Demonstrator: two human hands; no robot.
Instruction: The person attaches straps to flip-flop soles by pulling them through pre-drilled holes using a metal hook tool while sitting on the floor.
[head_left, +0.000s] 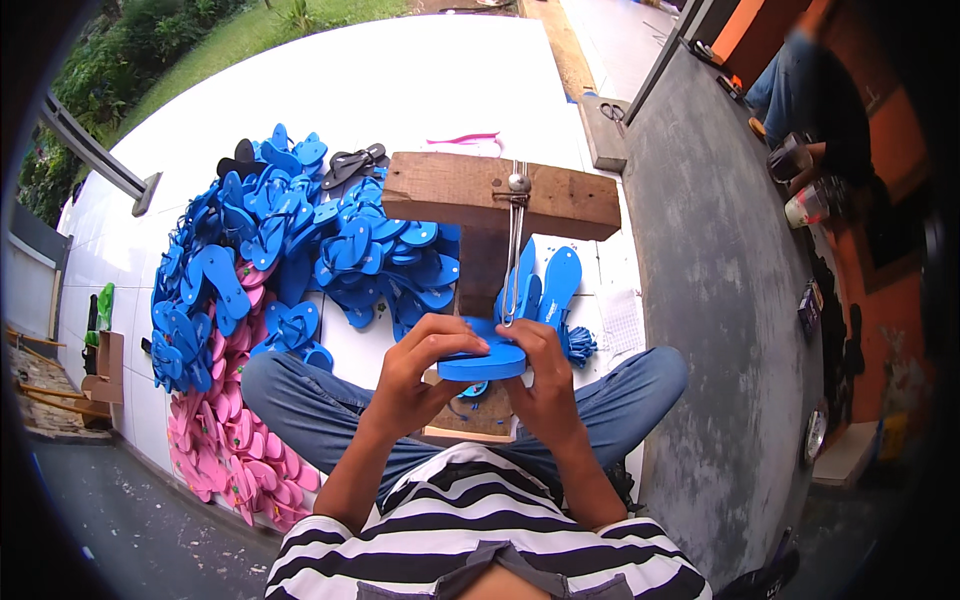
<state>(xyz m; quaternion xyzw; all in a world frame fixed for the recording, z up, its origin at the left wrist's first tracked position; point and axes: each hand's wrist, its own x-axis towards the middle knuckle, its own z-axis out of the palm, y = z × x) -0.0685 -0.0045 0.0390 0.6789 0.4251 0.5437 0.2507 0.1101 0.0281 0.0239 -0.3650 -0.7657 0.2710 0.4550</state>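
Pinching one blue sole point(482, 371) at the lower end of the metal rod point(514, 250) on the wooden stand point(435, 187), left hand point(428, 350) and right hand point(541, 362) both gripping; piled blue sandals point(222, 282) and pink sandals point(238, 458) look done, loose soles point(560, 282) seem pending

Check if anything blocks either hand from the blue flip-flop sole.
Nothing visible does: the left hand and right hand both hold the blue flip-flop sole directly. The metal rod on the wooden crossbeam ends close to the right hand; whether the rod touches the sole is unclear.
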